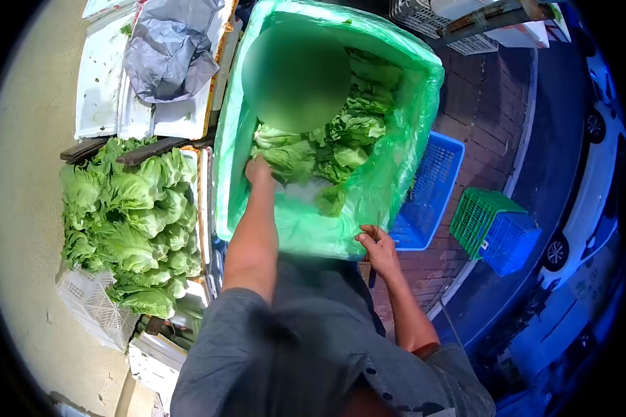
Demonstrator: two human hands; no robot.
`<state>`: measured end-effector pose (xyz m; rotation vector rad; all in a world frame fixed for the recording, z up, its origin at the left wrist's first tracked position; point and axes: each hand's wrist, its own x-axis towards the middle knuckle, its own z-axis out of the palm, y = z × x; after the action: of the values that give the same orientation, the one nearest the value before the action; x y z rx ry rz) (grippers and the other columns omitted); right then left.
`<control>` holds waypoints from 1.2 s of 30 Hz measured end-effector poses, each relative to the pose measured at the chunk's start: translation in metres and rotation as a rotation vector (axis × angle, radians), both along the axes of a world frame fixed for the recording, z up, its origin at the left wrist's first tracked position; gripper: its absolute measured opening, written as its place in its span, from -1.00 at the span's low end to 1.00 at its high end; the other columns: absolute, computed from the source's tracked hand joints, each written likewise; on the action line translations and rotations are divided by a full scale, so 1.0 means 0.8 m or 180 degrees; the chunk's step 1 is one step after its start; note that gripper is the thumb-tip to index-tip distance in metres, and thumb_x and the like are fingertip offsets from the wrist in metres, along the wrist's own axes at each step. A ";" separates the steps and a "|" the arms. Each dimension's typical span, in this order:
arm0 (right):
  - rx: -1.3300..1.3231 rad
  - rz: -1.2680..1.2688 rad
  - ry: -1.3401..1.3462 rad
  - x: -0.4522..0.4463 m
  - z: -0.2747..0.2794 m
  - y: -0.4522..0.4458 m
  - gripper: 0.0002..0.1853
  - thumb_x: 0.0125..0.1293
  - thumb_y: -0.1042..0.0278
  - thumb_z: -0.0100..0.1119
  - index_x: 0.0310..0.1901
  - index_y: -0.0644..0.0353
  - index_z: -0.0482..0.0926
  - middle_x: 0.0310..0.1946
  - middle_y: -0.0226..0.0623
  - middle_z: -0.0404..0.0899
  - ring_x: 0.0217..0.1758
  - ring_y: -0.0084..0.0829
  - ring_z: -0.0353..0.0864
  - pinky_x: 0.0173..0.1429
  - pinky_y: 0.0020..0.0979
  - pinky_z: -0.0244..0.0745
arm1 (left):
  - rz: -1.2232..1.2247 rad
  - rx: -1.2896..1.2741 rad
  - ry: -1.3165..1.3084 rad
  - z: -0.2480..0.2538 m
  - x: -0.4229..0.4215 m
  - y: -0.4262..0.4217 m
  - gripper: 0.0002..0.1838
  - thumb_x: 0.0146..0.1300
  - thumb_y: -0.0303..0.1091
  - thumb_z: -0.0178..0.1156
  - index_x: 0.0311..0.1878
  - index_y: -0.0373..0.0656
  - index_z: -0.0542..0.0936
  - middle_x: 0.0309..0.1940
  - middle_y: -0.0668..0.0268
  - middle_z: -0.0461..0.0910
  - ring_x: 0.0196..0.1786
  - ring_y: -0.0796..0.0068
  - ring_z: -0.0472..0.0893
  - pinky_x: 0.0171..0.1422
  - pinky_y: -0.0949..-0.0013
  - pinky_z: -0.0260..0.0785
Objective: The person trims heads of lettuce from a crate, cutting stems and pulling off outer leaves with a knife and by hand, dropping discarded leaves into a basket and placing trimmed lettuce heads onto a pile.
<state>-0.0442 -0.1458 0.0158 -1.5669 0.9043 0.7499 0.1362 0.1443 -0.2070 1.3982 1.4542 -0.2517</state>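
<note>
A box lined with green plastic (313, 233) stands in front of me, with several heads of leafy lettuce (355, 128) inside. My left hand (259, 170) reaches into its near left side, closed on the end of a lettuce head (289, 160). At the near right corner, my right hand (377, 247) rests by the liner's edge with its fingers pinched together. A narrow dark shape shows just below that hand, and I cannot tell whether it is held. A round blur hides the far left part of the box.
More lettuce (132, 215) is piled on the left, near white foam boxes (101, 83) and a crumpled grey plastic bag (172, 52). A blue crate (431, 187) stands right of the box. Farther right are a green crate (476, 215) and a parked white car (584, 187).
</note>
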 end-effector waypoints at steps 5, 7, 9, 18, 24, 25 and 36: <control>0.0090 -0.0118 -0.0128 -0.016 -0.015 0.001 -0.55 0.31 0.18 0.26 0.11 0.35 0.56 -0.03 -0.16 0.64 0.06 -0.37 0.58 0.17 -0.36 0.44 | -0.0213 0.0904 -0.0375 -0.105 -0.034 0.017 -0.65 0.33 -0.19 0.26 -0.25 -0.39 0.58 -0.45 0.11 0.60 -0.62 0.32 0.49 -0.54 0.24 0.32; 0.0110 -0.0082 -0.0072 -0.017 -0.013 0.002 -0.55 0.31 0.18 0.26 0.10 0.35 0.56 -0.03 -0.16 0.64 0.06 -0.38 0.58 0.17 -0.36 0.44 | -0.0548 0.0746 0.0018 -0.103 -0.040 0.020 -0.54 0.32 -0.14 0.24 0.02 -0.42 0.56 -0.06 -0.03 0.59 -0.13 0.13 0.56 -0.03 0.19 0.38; 0.0125 -0.0045 0.0004 -0.013 -0.010 0.005 -0.55 0.32 0.18 0.26 0.10 0.36 0.56 -0.03 -0.17 0.63 0.06 -0.38 0.57 0.18 -0.36 0.43 | -0.0824 0.0471 0.0221 -0.066 -0.034 0.022 -0.48 0.32 -0.11 0.23 0.15 -0.36 0.57 0.11 -0.10 0.58 0.10 -0.01 0.59 0.22 0.14 0.40; 0.0150 -0.0210 0.0042 -0.005 0.002 0.015 -0.57 0.32 0.23 0.25 0.10 0.37 0.55 -0.03 -0.12 0.64 0.08 -0.36 0.58 0.19 -0.36 0.43 | -0.0630 -0.0275 -0.0062 0.016 -0.020 0.014 -0.48 0.34 -0.11 0.24 0.19 -0.34 0.53 0.02 0.01 0.62 -0.32 0.17 0.67 -0.28 0.22 0.51; 0.0100 -0.0027 -0.0001 -0.004 0.001 0.013 -0.57 0.31 0.24 0.26 0.11 0.36 0.55 -0.03 -0.11 0.64 0.07 -0.35 0.59 0.17 -0.36 0.45 | -0.0749 0.0166 -0.0324 0.012 -0.038 0.007 -0.35 0.25 -0.07 0.35 0.27 -0.30 0.45 -0.02 0.10 0.60 -0.45 0.36 0.58 -0.47 0.30 0.45; 0.0083 -0.0003 0.0011 -0.003 0.002 0.014 -0.57 0.31 0.24 0.26 0.11 0.36 0.55 -0.03 -0.11 0.64 0.07 -0.35 0.59 0.17 -0.36 0.45 | -0.0891 0.0128 -0.0249 0.027 -0.036 0.009 -0.33 0.24 -0.06 0.35 0.27 -0.32 0.44 0.04 0.06 0.58 -0.37 0.33 0.61 -0.39 0.29 0.50; 0.0044 0.0117 -0.0101 0.013 0.003 0.028 -0.53 0.30 0.16 0.27 0.10 0.35 0.56 -0.03 -0.12 0.63 0.05 -0.34 0.59 0.19 -0.33 0.43 | -0.1134 -0.0353 -0.0519 0.054 -0.054 0.012 -0.40 0.25 -0.16 0.36 0.25 -0.28 0.45 0.06 0.09 0.56 -0.42 0.46 0.57 -0.48 0.40 0.44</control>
<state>-0.0341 -0.1231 0.0182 -1.5828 0.8475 0.7537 0.0927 0.1538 -0.1639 1.5436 1.0381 -0.4265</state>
